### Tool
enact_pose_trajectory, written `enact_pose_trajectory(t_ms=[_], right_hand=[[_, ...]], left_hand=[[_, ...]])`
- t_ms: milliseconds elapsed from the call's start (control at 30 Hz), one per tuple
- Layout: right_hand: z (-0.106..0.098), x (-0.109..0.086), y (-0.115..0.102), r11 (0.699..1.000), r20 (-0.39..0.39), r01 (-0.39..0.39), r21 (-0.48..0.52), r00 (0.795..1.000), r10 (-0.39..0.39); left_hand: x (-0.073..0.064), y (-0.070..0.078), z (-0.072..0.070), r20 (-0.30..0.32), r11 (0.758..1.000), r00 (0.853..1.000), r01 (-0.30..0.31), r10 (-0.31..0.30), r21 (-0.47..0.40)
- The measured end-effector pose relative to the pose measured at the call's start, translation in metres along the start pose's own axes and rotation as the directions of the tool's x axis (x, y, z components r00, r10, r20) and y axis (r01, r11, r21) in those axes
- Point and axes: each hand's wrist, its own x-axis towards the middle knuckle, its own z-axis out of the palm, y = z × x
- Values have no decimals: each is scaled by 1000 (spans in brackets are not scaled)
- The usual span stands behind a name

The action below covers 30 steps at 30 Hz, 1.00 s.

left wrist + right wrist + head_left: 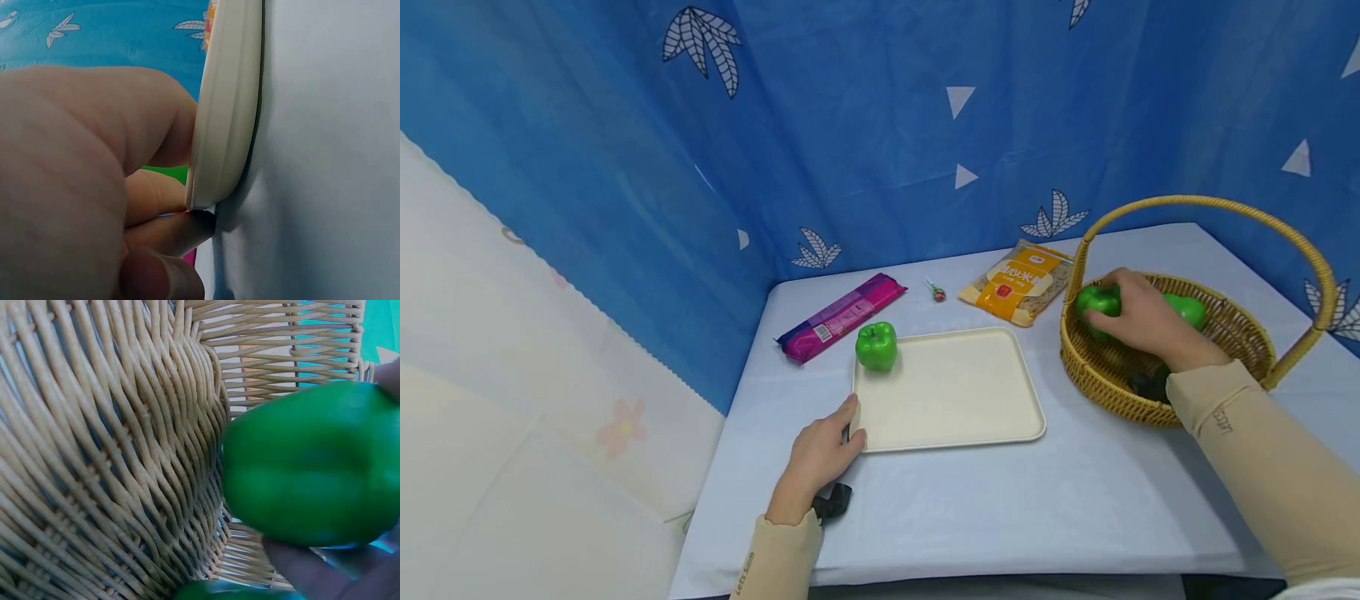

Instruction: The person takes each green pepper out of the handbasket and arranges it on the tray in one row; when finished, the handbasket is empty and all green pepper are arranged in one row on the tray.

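Observation:
My right hand (1142, 321) reaches into a wicker basket (1097, 392) and grips a green bell pepper (1097, 307) between thumb and fingers. Close up in the right wrist view, that pepper (312, 465) lies beside the woven wall. Another green pepper (1186, 310) sits in the basket, partly behind my hand. At the left edge of a cream tray (955, 392), my left hand (822, 450) holds the rim; the left wrist view shows the thumb and fingers around the tray's edge (226, 106). One more green bell pepper (876, 347) stands on the tray's back left corner.
Behind the tray lie a purple snack packet (842, 317), a small lollipop (936, 291) and a yellow-orange food bag (1021, 282). The basket's tall handle (1210, 202) arches above my right hand. A blue curtain (880, 125) borders the table's back.

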Motion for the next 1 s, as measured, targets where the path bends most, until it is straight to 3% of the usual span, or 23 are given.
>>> enact_pose_trajectory(t_ms=[100, 300, 633, 833, 1000], right_hand=[[-1, -1, -1, 999, -13, -19, 29, 1000, 19], [1, 1, 2, 999, 19, -32, -11, 999, 32], [0, 0, 0, 1000, 7, -27, -14, 1000, 27], [-13, 0, -9, 1000, -80, -16, -10, 997, 15], [-33, 0, -20, 998, -90, -52, -21, 995, 50]], left_hand=[[0, 0, -1, -1, 1000, 1000, 2, -2, -1], [0, -1, -2, -1, 1000, 1000, 3, -3, -2], [0, -3, -2, 6, 1000, 1000, 11, -11, -6], [1, -2, -2, 1, 1000, 1000, 1, -1, -9], [-1, -2, -2, 7, 1000, 1000, 3, -2, -15]])
